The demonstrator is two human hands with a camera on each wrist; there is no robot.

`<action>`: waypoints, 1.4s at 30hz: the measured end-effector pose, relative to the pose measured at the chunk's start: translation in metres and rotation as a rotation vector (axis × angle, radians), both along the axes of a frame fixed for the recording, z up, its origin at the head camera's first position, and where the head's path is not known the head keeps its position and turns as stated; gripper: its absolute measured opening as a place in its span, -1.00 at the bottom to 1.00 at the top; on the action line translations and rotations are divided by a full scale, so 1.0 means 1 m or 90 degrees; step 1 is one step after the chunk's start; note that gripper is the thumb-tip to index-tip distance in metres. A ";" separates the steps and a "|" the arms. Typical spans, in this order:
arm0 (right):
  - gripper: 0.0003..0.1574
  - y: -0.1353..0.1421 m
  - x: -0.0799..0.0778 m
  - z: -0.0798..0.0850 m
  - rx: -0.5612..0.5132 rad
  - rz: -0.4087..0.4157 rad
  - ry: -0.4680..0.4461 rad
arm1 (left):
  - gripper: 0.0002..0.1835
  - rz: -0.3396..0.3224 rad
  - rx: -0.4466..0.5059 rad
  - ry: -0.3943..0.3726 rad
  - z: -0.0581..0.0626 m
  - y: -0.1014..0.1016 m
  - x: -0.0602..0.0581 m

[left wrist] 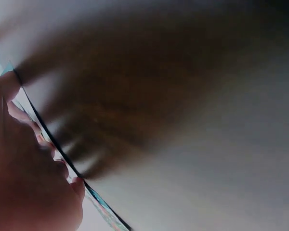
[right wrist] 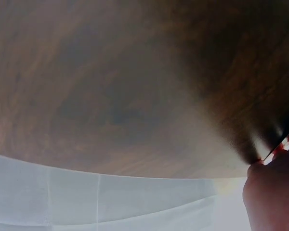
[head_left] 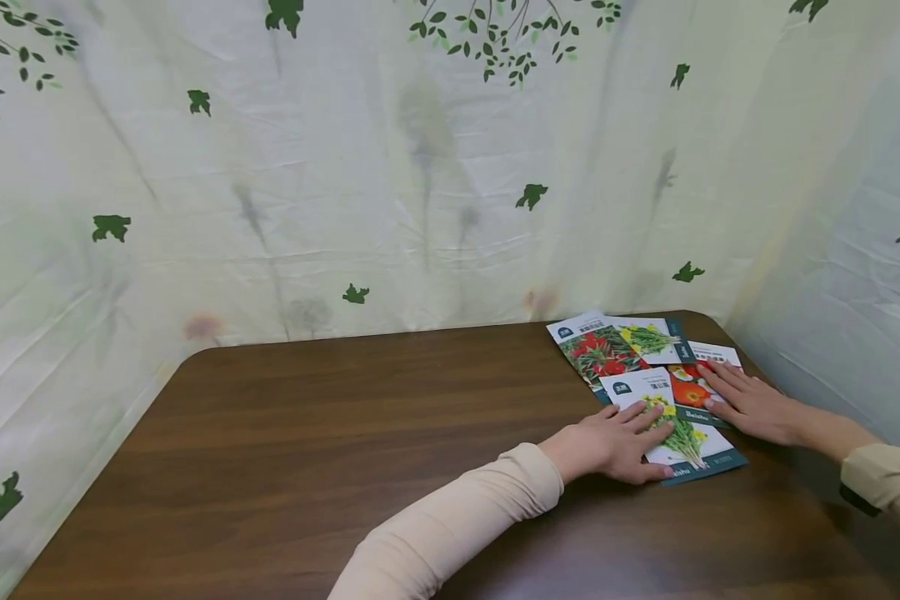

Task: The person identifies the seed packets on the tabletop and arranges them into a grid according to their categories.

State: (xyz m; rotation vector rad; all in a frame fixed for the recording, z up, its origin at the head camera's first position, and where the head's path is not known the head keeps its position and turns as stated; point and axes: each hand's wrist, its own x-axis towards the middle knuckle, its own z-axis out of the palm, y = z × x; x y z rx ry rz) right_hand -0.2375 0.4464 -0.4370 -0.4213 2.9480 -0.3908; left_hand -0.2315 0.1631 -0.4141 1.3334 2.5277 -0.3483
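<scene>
Several flat seed packets with flower pictures lie overlapping at the table's back right. My left hand (head_left: 618,442), fingers spread, rests on the front packet (head_left: 686,450), which shows yellow flowers on green stems. In the left wrist view the fingers (left wrist: 45,144) lie along a packet's edge. My right hand (head_left: 757,404) rests with extended fingers on the orange-flower packet (head_left: 688,392), covering its right part. Behind them are a red-flower packet (head_left: 600,354) and another yellow-flower packet (head_left: 648,337). The right wrist view shows only part of the right hand (right wrist: 274,192) at its corner.
The brown wooden table (head_left: 307,450) has rounded back corners and stretches far to the left of the packets. A pale curtain with green leaf prints (head_left: 390,183) hangs behind it and along both sides. The table's right edge runs close beside the right hand.
</scene>
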 end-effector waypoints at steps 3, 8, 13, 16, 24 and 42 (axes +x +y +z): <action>-0.05 0.001 0.000 -0.001 -0.004 -0.005 -0.004 | -0.24 0.003 -0.001 -0.010 0.000 0.001 0.000; -0.05 0.002 0.000 -0.002 -0.006 -0.004 -0.005 | -0.24 0.002 -0.011 -0.011 0.001 0.002 0.000; -0.06 0.003 0.001 -0.002 -0.002 -0.002 -0.001 | -0.24 0.004 -0.018 -0.014 0.002 0.001 0.000; -0.06 0.002 0.001 -0.001 0.001 -0.001 0.000 | -0.24 0.001 -0.019 -0.011 0.002 0.000 0.000; -0.05 0.000 0.003 0.003 0.002 -0.005 -0.003 | -0.24 -0.010 -0.018 -0.008 0.003 -0.004 -0.001; -0.03 0.001 0.000 -0.003 0.004 -0.012 -0.004 | -0.23 -0.026 -0.008 -0.013 0.003 -0.009 0.003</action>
